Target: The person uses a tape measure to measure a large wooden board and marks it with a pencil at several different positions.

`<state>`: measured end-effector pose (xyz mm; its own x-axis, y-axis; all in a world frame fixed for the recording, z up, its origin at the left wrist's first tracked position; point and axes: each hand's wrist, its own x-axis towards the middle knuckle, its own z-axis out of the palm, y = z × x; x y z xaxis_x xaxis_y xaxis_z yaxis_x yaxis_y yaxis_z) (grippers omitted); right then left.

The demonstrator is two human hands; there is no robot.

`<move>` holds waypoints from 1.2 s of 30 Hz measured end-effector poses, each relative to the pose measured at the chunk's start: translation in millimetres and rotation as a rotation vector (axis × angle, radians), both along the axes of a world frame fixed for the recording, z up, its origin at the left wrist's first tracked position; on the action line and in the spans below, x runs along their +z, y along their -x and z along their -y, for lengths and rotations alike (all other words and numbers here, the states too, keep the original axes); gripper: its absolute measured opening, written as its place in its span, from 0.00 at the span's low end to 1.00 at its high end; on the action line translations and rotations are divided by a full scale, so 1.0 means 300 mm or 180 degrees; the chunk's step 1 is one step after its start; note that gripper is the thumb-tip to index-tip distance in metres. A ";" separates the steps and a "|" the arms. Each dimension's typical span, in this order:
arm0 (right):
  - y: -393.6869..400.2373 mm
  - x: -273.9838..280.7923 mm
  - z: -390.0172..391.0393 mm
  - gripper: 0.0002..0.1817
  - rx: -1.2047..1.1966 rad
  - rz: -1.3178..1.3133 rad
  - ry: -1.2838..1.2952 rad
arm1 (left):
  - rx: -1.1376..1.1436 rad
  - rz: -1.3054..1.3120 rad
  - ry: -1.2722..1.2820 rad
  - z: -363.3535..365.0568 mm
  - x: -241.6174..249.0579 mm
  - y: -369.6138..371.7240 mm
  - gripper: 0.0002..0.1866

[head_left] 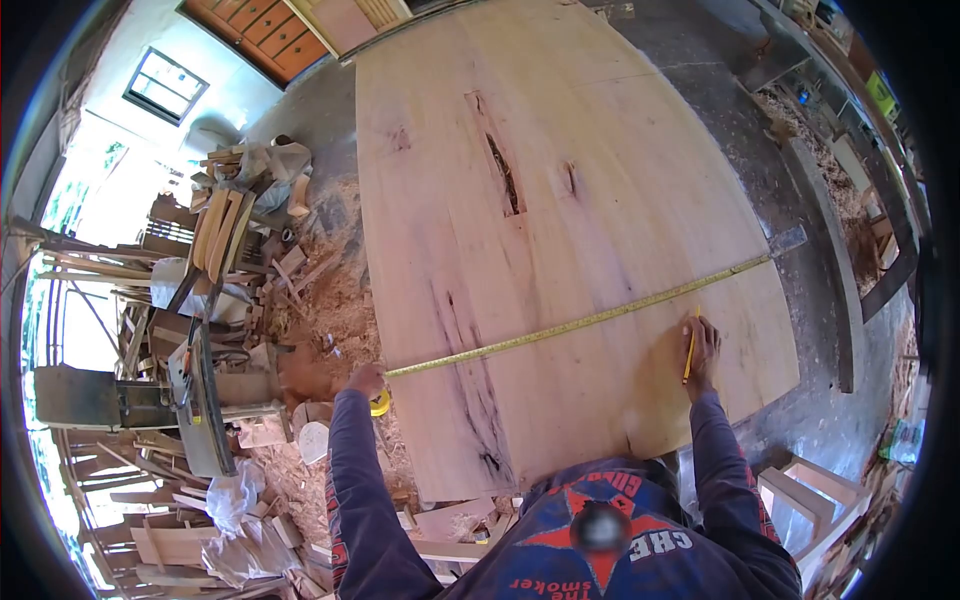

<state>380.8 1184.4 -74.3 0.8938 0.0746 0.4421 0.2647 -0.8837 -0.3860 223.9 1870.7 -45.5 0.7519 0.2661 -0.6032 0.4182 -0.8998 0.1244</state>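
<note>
A large pale wooden slab [560,400] lies in front of me, with dark cracks and a long split in its surface. Across its width runs the yellow blade of a tape measure [580,322], reaching the right edge. At the left edge my left hand [366,379] is closed by the tape's yellow case [380,402], which hangs just past the slab's side. My right hand [704,350] rests on the slab below the blade, its fingers closed around a yellow pencil [689,358].
Wood offcuts [215,230] and shavings are heaped on the floor at the left. A narrow bench with tools [200,410] stands there too. A wooden frame [815,505] is at the lower right, and a long beam [825,260] lies beyond the slab's right side.
</note>
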 end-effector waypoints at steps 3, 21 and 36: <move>0.004 0.013 -0.007 0.11 -0.0016 0.0016 -0.0007 | 0.0024 -0.0079 0.0051 0.002 0.008 -0.009 0.12; -0.001 0.013 -0.007 0.11 -0.0022 -0.0041 -0.0068 | -0.0101 0.0079 0.0009 0.036 0.045 -0.015 0.05; -0.007 -0.056 0.023 0.11 -0.0097 -0.0064 -0.0127 | -0.2070 -0.0695 -0.0842 -0.182 -0.255 0.022 0.06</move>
<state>382.7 1177.5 -91.1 0.9042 0.0301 0.4260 0.2298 -0.8751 -0.4259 217.2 1925.3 -122.0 0.6775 -0.0354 -0.7346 -0.2200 -0.9629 -0.1565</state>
